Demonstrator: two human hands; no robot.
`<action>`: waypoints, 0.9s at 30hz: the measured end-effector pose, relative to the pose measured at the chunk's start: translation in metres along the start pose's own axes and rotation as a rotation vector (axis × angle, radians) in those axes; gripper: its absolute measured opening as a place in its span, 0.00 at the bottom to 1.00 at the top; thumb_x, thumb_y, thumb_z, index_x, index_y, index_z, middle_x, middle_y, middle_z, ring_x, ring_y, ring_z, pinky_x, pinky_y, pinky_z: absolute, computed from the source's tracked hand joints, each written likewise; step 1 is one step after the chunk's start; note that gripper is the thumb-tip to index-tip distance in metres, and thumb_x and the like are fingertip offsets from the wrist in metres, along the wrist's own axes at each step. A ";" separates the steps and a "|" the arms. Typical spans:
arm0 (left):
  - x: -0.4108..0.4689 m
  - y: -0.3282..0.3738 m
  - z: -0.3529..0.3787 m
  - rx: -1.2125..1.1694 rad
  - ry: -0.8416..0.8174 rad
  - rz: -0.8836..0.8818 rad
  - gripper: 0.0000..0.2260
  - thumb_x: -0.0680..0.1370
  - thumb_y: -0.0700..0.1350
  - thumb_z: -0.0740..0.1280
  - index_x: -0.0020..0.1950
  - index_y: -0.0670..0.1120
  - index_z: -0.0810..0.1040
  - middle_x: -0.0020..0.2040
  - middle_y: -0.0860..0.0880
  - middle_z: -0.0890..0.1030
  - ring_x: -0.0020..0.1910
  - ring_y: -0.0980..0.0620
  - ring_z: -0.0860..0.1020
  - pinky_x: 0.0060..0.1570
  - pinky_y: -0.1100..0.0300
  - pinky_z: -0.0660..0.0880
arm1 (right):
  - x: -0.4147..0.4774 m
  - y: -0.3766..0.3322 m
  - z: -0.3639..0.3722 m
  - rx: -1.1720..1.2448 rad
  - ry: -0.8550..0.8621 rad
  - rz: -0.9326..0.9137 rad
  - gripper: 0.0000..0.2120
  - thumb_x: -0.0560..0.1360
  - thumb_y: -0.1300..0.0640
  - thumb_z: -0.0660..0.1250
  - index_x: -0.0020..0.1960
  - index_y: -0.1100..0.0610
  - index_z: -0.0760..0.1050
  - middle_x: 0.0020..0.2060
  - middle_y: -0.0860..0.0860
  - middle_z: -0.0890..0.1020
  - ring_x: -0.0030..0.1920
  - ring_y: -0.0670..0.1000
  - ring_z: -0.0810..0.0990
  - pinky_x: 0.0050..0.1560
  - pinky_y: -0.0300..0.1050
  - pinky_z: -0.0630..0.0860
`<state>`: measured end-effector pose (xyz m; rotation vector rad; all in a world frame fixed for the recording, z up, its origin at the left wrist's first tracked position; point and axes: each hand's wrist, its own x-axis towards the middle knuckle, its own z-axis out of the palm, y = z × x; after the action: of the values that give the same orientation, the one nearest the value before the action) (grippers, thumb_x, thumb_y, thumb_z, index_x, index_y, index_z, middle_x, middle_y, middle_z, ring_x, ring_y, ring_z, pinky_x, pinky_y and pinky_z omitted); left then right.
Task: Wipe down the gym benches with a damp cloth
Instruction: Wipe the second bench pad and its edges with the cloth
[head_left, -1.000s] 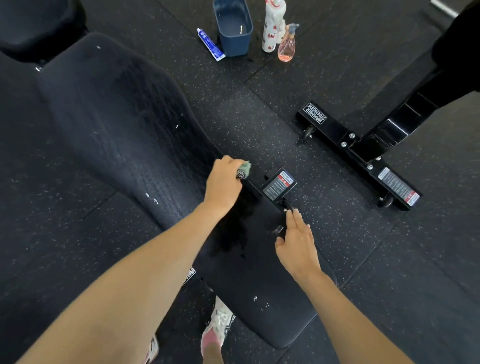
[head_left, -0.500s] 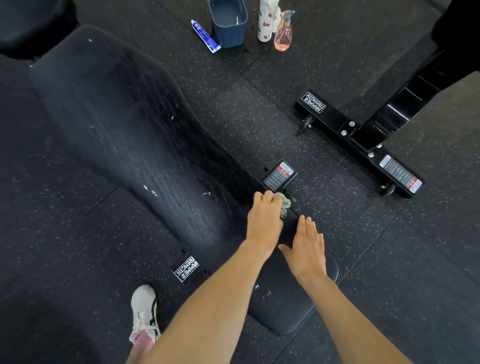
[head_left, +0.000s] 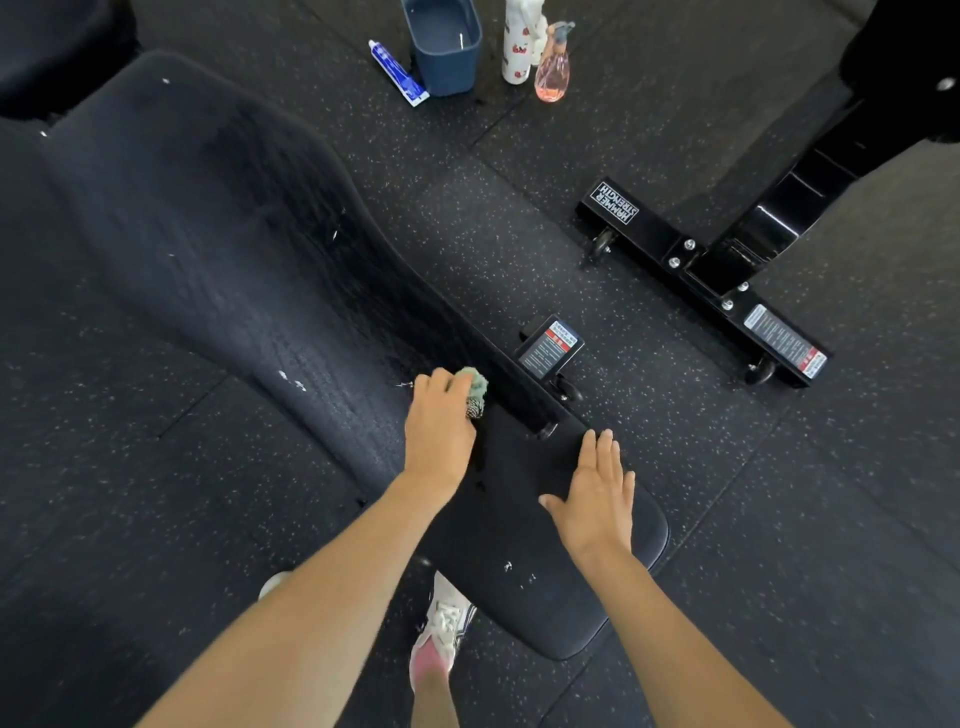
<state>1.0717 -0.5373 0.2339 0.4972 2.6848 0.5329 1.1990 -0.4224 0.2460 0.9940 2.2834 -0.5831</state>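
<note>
A long black padded gym bench (head_left: 208, 249) runs from the upper left to the lower middle, its wide back pad streaked with damp. My left hand (head_left: 439, 431) presses a balled green cloth (head_left: 475, 387) onto the pad where the back pad meets the small seat pad (head_left: 545, 597). My right hand (head_left: 597, 493) lies flat and open on the seat pad's right side, fingers together and pointing away from me. A few white specks sit on both pads.
At the top of the floor stand a blue tub (head_left: 444, 47), a blue-white tube (head_left: 397, 73), a white patterned bottle (head_left: 517, 47) and a pink spray bottle (head_left: 553, 67). A second bench's black base (head_left: 696, 280) with wheels lies to the right. My shoe (head_left: 441, 634) is under the seat pad.
My left hand with the cloth slid toward me along the bench's right edge, then back left onto the pad. My right hand moved further onto the seat pad. The view shifted slightly.
</note>
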 end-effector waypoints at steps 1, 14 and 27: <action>-0.008 0.004 0.006 0.012 -0.020 0.024 0.25 0.74 0.33 0.66 0.70 0.45 0.69 0.58 0.46 0.72 0.57 0.47 0.67 0.52 0.57 0.70 | -0.002 0.000 0.003 -0.004 0.007 0.001 0.45 0.78 0.51 0.67 0.78 0.61 0.37 0.78 0.57 0.40 0.78 0.55 0.39 0.76 0.54 0.42; -0.050 0.041 0.040 -0.280 -0.236 0.224 0.28 0.70 0.25 0.63 0.68 0.43 0.73 0.55 0.45 0.75 0.54 0.47 0.70 0.54 0.55 0.74 | -0.015 0.004 0.018 -0.065 0.044 0.021 0.41 0.80 0.48 0.62 0.78 0.60 0.38 0.77 0.57 0.39 0.78 0.54 0.40 0.77 0.53 0.44; -0.060 0.007 0.025 -0.106 -0.043 0.004 0.25 0.72 0.30 0.65 0.68 0.43 0.71 0.58 0.44 0.71 0.57 0.46 0.67 0.51 0.57 0.70 | -0.036 0.000 0.036 -0.026 0.077 0.031 0.34 0.82 0.49 0.57 0.78 0.61 0.43 0.78 0.56 0.42 0.78 0.54 0.42 0.77 0.54 0.44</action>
<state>1.1356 -0.5480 0.2318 0.4784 2.5999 0.6538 1.2307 -0.4619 0.2428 1.0536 2.3326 -0.5093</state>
